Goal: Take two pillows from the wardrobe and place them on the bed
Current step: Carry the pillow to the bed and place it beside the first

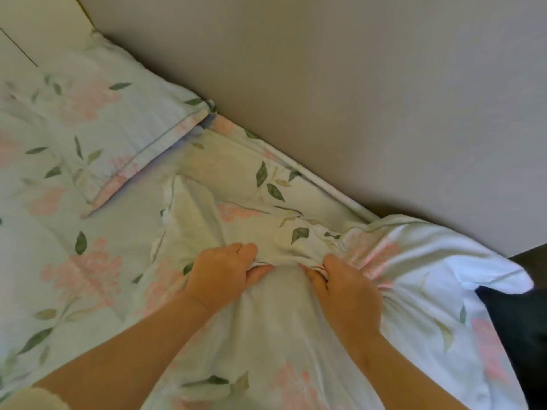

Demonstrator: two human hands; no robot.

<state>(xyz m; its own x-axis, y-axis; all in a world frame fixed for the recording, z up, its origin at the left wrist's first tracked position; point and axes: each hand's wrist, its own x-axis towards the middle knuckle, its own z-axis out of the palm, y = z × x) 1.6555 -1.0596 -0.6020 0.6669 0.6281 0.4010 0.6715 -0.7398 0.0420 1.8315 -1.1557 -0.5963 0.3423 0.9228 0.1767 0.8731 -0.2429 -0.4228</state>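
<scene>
Floral cotton on everything, so edges are hard to read. First pillow (88, 119) is down on the bed (53, 261), tucked against the grey wall panel (355, 99). Second pillow (266, 335) lies just right of the first pillow and nearer the person. Its far end spills off the bed well to the right of the first pillow, with white inner showing there.

Left hand (225, 276) and right hand (346, 291) are both fisted into the case near its top edge, fingers curled tight, with a ridge of bunched cloth between them. Probably gripping case fabric only, not filling; can't tell for sure from this angle.

My read: the step in hand is seating pillow two beside the first pillow. To do it well:
- grip the body or the corners, not mid-seam, or the case will slide on the filling
- push toward the panel until its long edge lines up with the first pillow's edge, close beside it, no overlap
- drag the overhanging end back onto the mattress
- let go, then flatten the bunched ridge
</scene>
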